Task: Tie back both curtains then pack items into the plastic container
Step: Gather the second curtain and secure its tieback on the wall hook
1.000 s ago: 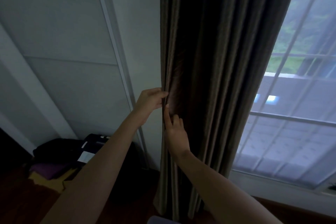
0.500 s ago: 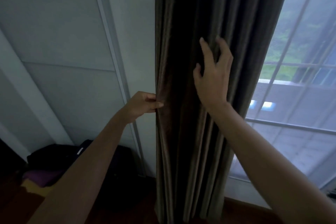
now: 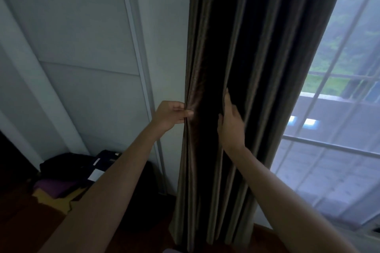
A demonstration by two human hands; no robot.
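Left hand (image 3: 171,115) pinches; right hand (image 3: 231,123) reaches forward, fingers straight.

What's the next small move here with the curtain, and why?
Probably slide the right hand toward the window, round the curtain's outer folds, then draw them to the left hand. The left hand pinches the wall-side edge; the right hand lies flat on a middle fold; the curtain hangs ungathered, with no tie in view.
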